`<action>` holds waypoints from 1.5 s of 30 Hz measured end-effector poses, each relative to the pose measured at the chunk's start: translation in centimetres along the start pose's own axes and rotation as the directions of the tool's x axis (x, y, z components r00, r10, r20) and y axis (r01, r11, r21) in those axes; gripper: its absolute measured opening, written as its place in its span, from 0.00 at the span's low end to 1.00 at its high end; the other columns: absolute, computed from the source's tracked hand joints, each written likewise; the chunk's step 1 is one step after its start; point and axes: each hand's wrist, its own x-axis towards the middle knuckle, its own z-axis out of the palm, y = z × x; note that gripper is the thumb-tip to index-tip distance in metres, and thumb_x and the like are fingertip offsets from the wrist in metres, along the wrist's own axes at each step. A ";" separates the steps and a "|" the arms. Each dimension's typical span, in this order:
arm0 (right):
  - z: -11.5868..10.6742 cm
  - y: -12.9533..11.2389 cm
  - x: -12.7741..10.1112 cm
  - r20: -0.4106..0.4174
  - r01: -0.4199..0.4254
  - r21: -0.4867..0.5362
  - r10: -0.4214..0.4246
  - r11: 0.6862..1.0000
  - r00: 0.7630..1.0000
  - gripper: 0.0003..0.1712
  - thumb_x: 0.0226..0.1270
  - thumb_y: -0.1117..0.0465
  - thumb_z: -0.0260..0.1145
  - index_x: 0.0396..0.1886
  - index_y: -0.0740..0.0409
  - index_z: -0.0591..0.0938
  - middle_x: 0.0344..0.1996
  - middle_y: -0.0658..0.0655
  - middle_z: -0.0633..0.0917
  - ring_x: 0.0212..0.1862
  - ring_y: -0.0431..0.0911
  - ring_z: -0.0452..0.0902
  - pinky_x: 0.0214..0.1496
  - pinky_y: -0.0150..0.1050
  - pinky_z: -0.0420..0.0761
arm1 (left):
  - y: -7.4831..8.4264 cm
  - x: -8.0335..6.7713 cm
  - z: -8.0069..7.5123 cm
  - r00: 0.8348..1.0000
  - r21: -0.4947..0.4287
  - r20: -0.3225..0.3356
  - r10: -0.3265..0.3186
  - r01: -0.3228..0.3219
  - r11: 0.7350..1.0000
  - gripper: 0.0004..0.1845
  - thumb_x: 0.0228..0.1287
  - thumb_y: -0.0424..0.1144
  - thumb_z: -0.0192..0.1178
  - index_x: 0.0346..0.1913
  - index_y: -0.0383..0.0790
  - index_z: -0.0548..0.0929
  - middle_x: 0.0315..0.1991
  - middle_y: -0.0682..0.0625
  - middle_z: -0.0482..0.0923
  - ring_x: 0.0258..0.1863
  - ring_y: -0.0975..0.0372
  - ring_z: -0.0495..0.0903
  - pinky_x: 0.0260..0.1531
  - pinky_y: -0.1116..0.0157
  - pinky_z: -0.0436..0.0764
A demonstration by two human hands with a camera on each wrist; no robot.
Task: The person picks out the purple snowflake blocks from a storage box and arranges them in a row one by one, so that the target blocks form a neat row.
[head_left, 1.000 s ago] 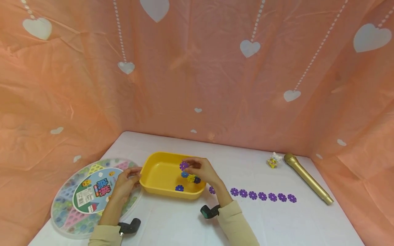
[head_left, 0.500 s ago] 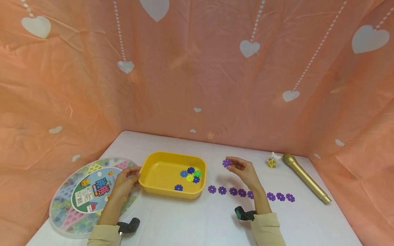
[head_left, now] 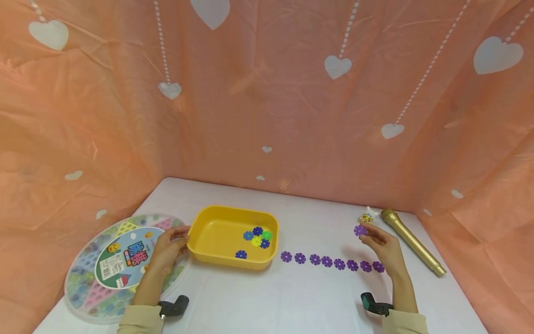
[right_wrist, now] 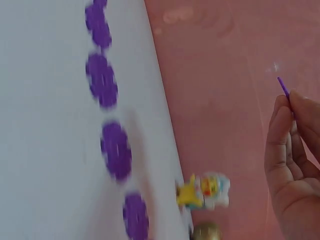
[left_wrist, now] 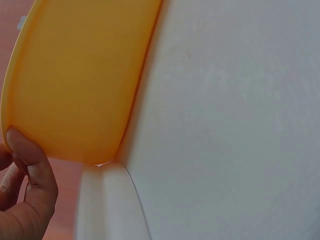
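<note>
My left hand [head_left: 168,248] grips the left rim of a yellow tray [head_left: 212,232]; its fingers [left_wrist: 30,172] curl on the tray's edge [left_wrist: 75,75]. Several blue, yellow and green flower discs [head_left: 257,236] lie in the tray. My right hand [head_left: 381,246] pinches a purple flower disc [head_left: 359,230] above the right end of a row of purple discs [head_left: 331,262] on the white table. In the right wrist view the held disc [right_wrist: 283,86] shows edge-on at the fingertips [right_wrist: 287,115], with the row [right_wrist: 112,145] below.
A round clear game box [head_left: 106,266] lies at the left, under my left wrist. A small toy figure [head_left: 368,216] and a gold microphone [head_left: 413,241] lie at the back right. Peach cloth with white hearts [head_left: 338,65] walls the table on three sides.
My right hand lifted a purple disc out of the tray and carried it right, to above the far end of the purple row. The left hand stayed on the tray.
</note>
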 end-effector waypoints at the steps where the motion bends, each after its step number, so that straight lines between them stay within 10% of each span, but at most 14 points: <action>1: -0.5 0.2 -0.2 -0.018 -0.010 -0.004 0.010 1.000 1.000 0.25 0.62 0.63 0.65 0.57 0.71 0.73 0.38 0.38 0.83 0.39 0.32 0.79 0.42 0.24 0.77 | 0.0 0.0 0.0 1.000 0.003 0.002 0.002 -0.002 1.000 0.21 0.66 0.27 0.49 0.61 0.27 0.66 0.49 0.41 0.67 0.33 0.62 0.73 0.31 0.71 0.78; 13: -5.9 3.0 -3.7 -0.202 -0.177 -0.075 0.159 0.981 0.966 0.25 0.63 0.62 0.64 0.59 0.63 0.74 0.35 0.29 0.79 0.37 0.25 0.76 0.38 0.19 0.74 | -0.1 0.1 -0.1 1.000 0.001 0.006 0.017 -0.017 1.000 0.20 0.66 0.27 0.50 0.60 0.26 0.66 0.46 0.42 0.68 0.32 0.63 0.73 0.30 0.70 0.78; 20: -6.8 5.1 -5.1 -0.252 -0.220 0.145 0.251 0.965 0.934 0.19 0.60 0.67 0.66 0.52 0.61 0.80 0.33 0.38 0.80 0.36 0.29 0.77 0.37 0.23 0.78 | -0.1 0.3 -0.1 1.000 0.002 0.008 0.019 -0.019 1.000 0.20 0.66 0.27 0.49 0.61 0.26 0.66 0.48 0.41 0.67 0.32 0.63 0.73 0.30 0.70 0.77; 33: -6.9 5.7 -5.5 -0.350 -0.419 -0.155 0.347 0.895 0.870 0.23 0.61 0.66 0.63 0.55 0.72 0.74 0.24 0.31 0.75 0.29 0.26 0.73 0.32 0.23 0.76 | 0.1 -0.1 0.0 1.000 0.011 -0.004 -0.006 0.006 1.000 0.20 0.66 0.27 0.50 0.61 0.27 0.66 0.48 0.41 0.67 0.32 0.62 0.72 0.30 0.71 0.77; 45: -7.0 5.7 -5.4 -0.328 -0.441 -0.516 0.306 0.734 0.894 0.22 0.55 0.63 0.67 0.49 0.70 0.79 0.39 0.67 0.81 0.32 0.41 0.69 0.31 0.31 0.67 | 0.2 -0.4 0.0 1.000 -0.004 0.005 0.018 -0.018 1.000 0.20 0.66 0.27 0.49 0.61 0.26 0.66 0.46 0.42 0.67 0.33 0.63 0.74 0.31 0.71 0.78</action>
